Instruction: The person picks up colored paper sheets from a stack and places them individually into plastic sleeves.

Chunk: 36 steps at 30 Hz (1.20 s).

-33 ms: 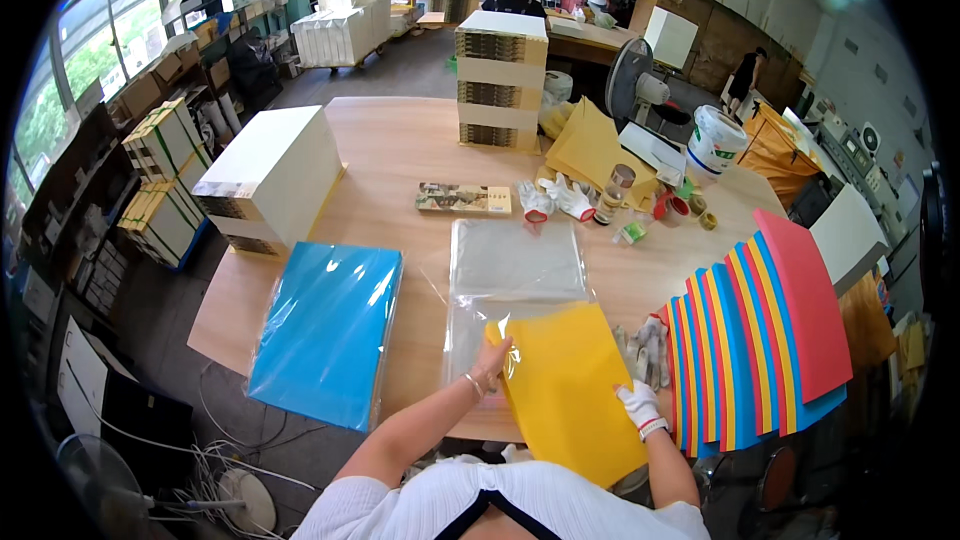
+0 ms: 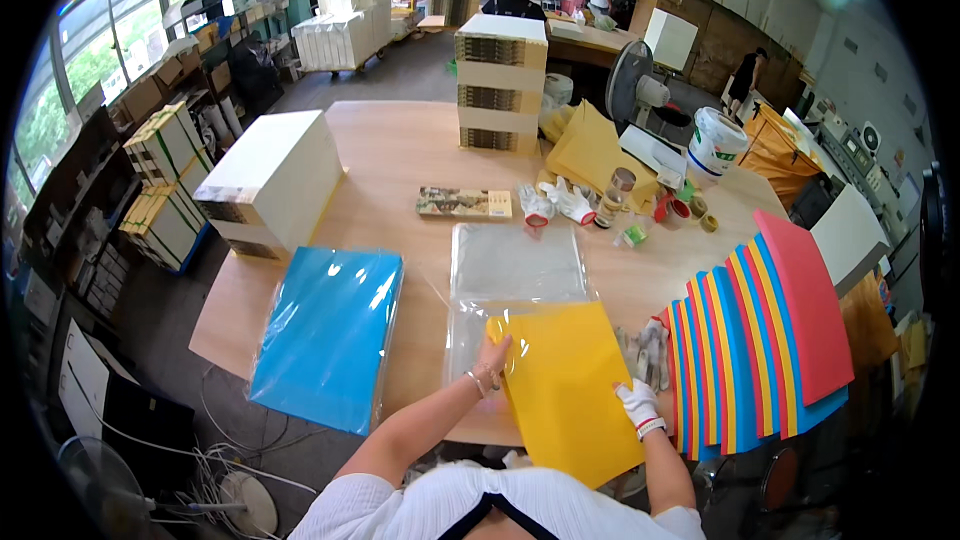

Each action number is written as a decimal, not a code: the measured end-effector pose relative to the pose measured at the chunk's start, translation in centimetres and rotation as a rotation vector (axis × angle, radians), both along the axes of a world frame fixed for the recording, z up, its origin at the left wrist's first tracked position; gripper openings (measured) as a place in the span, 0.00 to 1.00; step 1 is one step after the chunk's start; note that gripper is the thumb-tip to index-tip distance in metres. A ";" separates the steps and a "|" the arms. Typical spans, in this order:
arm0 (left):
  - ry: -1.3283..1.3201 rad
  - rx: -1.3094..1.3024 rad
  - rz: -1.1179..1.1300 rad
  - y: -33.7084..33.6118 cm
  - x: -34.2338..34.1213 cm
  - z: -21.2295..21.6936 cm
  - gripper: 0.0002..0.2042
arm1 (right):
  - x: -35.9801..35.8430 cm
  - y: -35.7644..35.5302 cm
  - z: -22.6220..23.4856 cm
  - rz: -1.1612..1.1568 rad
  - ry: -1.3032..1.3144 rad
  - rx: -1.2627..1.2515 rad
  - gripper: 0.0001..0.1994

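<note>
One wooden bench [image 2: 390, 150] fills the middle, and across it hardly anything differs from the earlier picture: the layout has stayed put and the yellow sheet [image 2: 573, 405] is still held, so the handling stands at the same point. Read as a clock face from the bench's middle, one fan of red, yellow and blue sheets [image 2: 765, 330] spreads at 3 o'clock, its layers too overlapped to count. One long white stack [image 2: 275, 168] sits at 10, one film-wrapped blue pack [image 2: 328, 330] at 8, one banded tower [image 2: 500, 72] at 12. That single yellow sheet slants at 5, overlapping one pile of clear film [image 2: 515, 262] near the centre; whether film encloses it cannot be told. One printed block [image 2: 463, 202] lies at 11. Two hands share the grip: the bare left hand [image 2: 490, 356] pinches the sheet's left edge, the white-gloved right hand [image 2: 638, 406] clasps its right. Smallest are two loose white gloves [image 2: 537, 202] at 1 and about four tape rolls [image 2: 662, 207] at 2.
</note>
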<state>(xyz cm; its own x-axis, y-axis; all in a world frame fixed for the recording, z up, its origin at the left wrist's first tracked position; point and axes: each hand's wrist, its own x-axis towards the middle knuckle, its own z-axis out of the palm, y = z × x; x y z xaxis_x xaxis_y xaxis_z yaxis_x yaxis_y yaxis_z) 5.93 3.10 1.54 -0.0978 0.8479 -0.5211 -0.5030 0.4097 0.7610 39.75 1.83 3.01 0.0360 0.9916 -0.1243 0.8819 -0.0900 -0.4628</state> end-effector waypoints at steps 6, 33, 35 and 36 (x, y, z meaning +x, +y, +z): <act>0.277 0.263 -0.042 8.8 -1.7 -0.1 0.18 | -4.1 1.8 -1.3 -0.166 -0.045 0.037 0.26; 0.305 0.117 -0.203 -6.3 -5.6 0.5 0.19 | -8.5 -2.6 0.5 -0.191 0.928 -0.275 0.15; 0.268 0.172 -0.197 -8.5 -6.2 -0.2 0.18 | -8.5 -4.8 -0.4 -0.223 0.883 -0.263 0.15; 0.249 0.200 -0.194 -9.6 -6.4 -0.7 0.18 | -8.1 -5.8 -1.0 -0.252 0.819 -0.294 0.16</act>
